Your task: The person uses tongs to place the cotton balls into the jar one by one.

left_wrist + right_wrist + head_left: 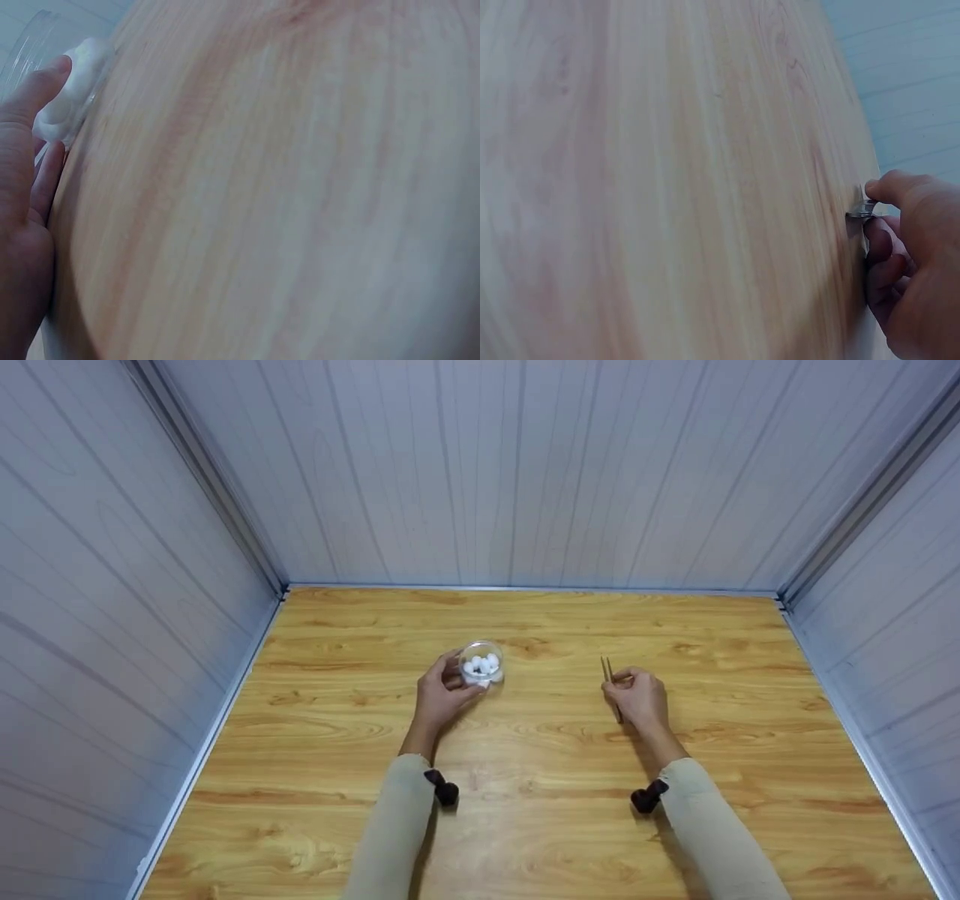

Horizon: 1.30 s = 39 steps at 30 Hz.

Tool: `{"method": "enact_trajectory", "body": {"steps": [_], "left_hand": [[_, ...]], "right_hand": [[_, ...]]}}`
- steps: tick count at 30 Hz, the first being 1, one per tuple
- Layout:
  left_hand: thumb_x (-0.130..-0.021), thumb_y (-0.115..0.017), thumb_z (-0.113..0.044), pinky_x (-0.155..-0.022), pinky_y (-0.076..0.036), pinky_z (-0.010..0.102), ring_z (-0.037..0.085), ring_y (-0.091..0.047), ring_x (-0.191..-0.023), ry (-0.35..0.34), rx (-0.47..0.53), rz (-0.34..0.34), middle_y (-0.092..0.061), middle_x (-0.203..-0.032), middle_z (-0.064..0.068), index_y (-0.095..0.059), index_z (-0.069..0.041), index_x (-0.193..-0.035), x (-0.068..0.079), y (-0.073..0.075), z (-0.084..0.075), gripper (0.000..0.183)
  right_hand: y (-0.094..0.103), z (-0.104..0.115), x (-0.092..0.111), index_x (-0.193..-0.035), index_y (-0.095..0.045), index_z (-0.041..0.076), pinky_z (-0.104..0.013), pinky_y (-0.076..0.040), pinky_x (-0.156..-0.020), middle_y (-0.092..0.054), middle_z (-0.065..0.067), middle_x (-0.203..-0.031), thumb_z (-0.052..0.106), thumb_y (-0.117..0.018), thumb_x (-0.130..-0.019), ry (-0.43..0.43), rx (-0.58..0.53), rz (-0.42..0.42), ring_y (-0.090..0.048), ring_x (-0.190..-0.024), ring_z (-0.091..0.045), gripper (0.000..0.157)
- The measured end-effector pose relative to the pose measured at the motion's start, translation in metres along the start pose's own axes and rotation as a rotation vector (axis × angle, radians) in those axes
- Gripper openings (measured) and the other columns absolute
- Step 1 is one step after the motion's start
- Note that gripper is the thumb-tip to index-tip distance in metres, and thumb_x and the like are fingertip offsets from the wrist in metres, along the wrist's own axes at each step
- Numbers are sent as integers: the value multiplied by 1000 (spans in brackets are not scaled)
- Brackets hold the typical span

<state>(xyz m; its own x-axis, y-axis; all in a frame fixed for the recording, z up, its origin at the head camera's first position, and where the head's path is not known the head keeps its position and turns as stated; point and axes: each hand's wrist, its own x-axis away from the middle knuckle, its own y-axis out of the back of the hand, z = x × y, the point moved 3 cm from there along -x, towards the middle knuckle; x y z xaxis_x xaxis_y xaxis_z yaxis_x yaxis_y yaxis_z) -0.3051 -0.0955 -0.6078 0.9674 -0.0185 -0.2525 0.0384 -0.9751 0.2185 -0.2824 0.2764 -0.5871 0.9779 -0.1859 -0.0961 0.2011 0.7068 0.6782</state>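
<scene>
A small clear jar holding several white cotton balls stands on the wooden table, left of its middle. My left hand grips it from the left, thumb on the near side and fingers behind. In the left wrist view the thumb lies across the clear wall, in front of the white cotton. Over to the right, my right hand pinches a pair of metal tweezers between thumb and fingers. Their two tips point away from me and stand slightly apart; the right wrist view shows only a short piece of them.
The wood-grain table is bounded by pale panels, with a back wall, a left wall and a right wall. A black wrist-worn device sits at the left cuff, and another at the right.
</scene>
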Motion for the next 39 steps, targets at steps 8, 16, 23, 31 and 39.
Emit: {"method": "enact_trajectory", "body": {"steps": [8, 16, 23, 31, 39], "left_hand": [[-65, -82, -4, -81, -51, 43, 34, -56, -99, -41, 58, 20, -54, -115, 22, -49, -4, -129, 4, 2, -17, 72], [-65, -81, -1, -81, -51, 43, 36, -56, -99, -57, 56, 16, -53, -114, 24, -48, -1, -129, 8, 3, -29, 72], [-65, -83, -9, -80, -52, 31, 24, -58, -99, -62, -5, 3, -55, -115, 16, -49, -10, -130, 0, 1, -8, 74], [-65, -81, -1, -84, -48, 48, 39, -53, -102, -87, 47, 22, -51, -115, 28, -44, 0, -131, 8, 10, -33, 76], [-68, -81, -17, -87, -49, 42, 30, -54, -106, -50, 6, 20, -51, -121, 19, -42, -9, -135, 3, 10, -18, 77]], "right_hand": [[0, -1, 2, -104, -67, 15, -35, -50, -60, -64, 0, -76, 34, -72, -78, 8, 20, 6, -60, -64, -16, 33], [0, -1, 3, -111, -66, 16, -35, -50, -59, -64, 1, -75, 35, -72, -77, 35, 27, 9, -59, -63, -15, 39], [-1, 1, 1, -109, -67, 16, -35, -51, -59, -66, 2, -79, 38, -66, -83, 30, -12, -1, -59, -62, -15, 35], [-3, 3, 1, -112, -66, 15, -35, -49, -60, -62, 1, -72, 34, -59, -88, 49, -21, 15, -57, -62, -16, 31], [8, 4, 0, -111, -66, 12, -30, -42, -46, -57, -1, -65, 28, -58, -90, 124, -38, -13, -49, -50, -17, 28]]}}
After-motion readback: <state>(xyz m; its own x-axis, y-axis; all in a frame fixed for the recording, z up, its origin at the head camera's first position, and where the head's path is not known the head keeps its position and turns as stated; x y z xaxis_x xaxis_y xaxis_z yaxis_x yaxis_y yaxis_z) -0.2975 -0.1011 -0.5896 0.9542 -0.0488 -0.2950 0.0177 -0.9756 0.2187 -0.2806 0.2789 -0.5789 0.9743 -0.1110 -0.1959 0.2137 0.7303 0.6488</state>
